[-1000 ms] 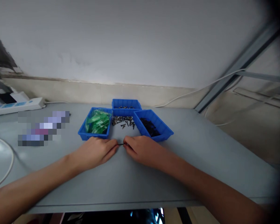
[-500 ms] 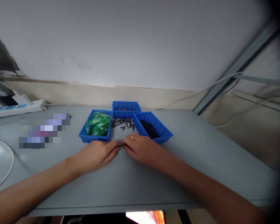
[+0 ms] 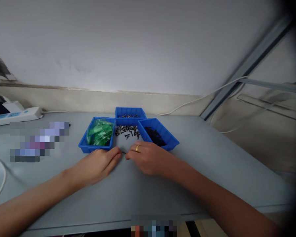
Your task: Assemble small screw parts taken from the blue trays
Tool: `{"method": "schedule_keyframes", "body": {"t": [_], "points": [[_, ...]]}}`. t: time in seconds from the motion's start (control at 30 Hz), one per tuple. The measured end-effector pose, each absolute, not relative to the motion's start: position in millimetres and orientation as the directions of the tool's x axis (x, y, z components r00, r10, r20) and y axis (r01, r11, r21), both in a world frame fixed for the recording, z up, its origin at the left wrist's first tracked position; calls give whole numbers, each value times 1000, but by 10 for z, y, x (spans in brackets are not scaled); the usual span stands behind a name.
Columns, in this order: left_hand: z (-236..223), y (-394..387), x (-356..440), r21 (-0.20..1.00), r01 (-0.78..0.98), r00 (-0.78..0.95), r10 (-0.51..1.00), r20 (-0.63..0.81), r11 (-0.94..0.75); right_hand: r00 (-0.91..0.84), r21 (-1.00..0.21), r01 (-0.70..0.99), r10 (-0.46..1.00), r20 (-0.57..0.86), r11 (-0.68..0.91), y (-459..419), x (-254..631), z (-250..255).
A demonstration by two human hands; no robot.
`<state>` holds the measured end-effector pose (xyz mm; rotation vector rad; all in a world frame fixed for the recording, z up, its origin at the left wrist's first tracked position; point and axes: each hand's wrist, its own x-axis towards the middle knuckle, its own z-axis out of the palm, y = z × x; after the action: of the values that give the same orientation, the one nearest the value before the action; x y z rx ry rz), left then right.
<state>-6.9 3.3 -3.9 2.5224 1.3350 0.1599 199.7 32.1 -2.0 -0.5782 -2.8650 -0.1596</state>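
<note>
My left hand (image 3: pixel 103 164) is closed, its thumb and fingertips pinching one end of a thin dark piece (image 3: pixel 123 152). Opposite it, my right hand (image 3: pixel 149 158), with a ring on one finger, is closed at the other end of that piece. Fingers hide most of it, so its kind cannot be made out. Just beyond my hands lies a loose pile of screws (image 3: pixel 128 131). A blue bin (image 3: pixel 83 144) with green plastic bags (image 3: pixel 100 132) stands by my left hand. Beside my right hand is a blue bin (image 3: pixel 172 143) of black slender parts (image 3: pixel 156 135).
Behind the screw pile, a third blue bin (image 3: pixel 130 121) holds more small metal pieces. A white power strip (image 3: pixel 27 114) and a blurred-out object (image 3: pixel 43 138) lie to the left. A white cable (image 3: pixel 2 184) loops at the left edge. A metal post (image 3: pixel 227 85) rises at the right.
The view has shifted slightly, so bins and hands appear a little further left. Both hands keep their pinch, and the right fingers have turned slightly around the dark piece.
</note>
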Motion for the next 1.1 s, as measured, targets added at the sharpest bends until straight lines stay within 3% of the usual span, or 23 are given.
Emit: {"method": "schedule_keyframes", "body": {"t": [0.17,0.33,0.47,0.6,0.9,1.1], "points": [[-80,46,-71,178,791,602,797,-56,-585,-656,126,731,642,397,670,495,2218,70],[-93,57,-76,154,758,647,761,-51,-634,-528,232,848,727,438,476,617,2424,125],[-87,48,-86,141,744,663,747,-35,-653,-625,196,767,640,448,611,553,2274,107],[-91,47,-100,132,719,691,722,-29,-682,-817,233,568,506,277,789,377,1962,-46],[-76,57,-117,97,681,731,682,-30,-726,-754,387,647,626,198,657,540,1625,-214],[-90,66,-126,93,678,733,679,-31,-729,-791,376,598,596,136,708,594,1581,-117]]}}
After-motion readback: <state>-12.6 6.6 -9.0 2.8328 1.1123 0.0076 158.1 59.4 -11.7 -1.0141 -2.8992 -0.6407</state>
